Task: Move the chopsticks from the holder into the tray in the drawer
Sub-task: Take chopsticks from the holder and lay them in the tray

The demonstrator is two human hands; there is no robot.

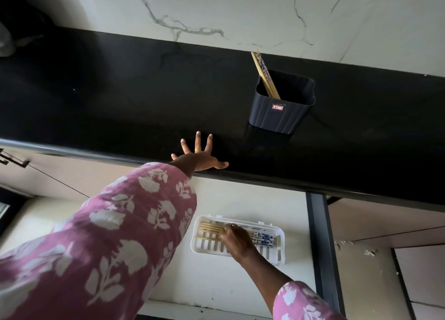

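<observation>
Plainly, several chopsticks (212,228) lay side by side in the white slotted tray (280,256) inside the open drawer (240,204), while a few leaning sticks (263,75) stood in the dark holder (279,113) on the black countertop (120,98). The left hand (199,154) rested flat at the counter's edge, fingers spread, holding nothing. The right hand (237,241) lay over the tray's chopsticks, fingers bent down; whether it pinched them could not be told. The sticks looked light, stiff and smooth, apt to roll, so pinching them together near their patterned upper ends seemed surest.
</observation>
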